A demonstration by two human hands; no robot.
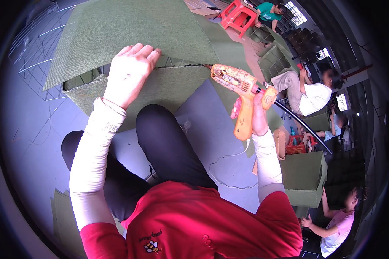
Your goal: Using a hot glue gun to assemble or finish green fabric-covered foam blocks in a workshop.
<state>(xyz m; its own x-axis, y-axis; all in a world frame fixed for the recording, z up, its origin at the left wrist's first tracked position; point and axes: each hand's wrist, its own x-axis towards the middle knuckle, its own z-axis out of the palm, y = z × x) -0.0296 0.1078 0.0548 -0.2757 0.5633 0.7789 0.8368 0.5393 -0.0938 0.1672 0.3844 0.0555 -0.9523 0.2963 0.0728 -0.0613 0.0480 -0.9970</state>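
An orange hot glue gun (pixel 245 105), stained dark along its barrel, is gripped in my right hand (pixel 259 115). Its nozzle touches the top edge of a green woven-covered box (pixel 160 91), close to the box's right corner. A long black glue stick (pixel 300 122) sticks out of the gun's back. My left hand (pixel 133 69) is closed over the front edge of a green woven sheet (pixel 129 32). This sheet lies over the box like a flap, its edge raised, with wire frame showing in the gap. Black glue marks that rim by the nozzle.
Wire frames (pixel 36 47) stand at the far left. Green sheets (pixel 64 216) lie at lower left. A white cord (pixel 229 155) crosses the floor below the gun. At right are another green box (pixel 304 175), a red stool (pixel 239 17) and several people at work.
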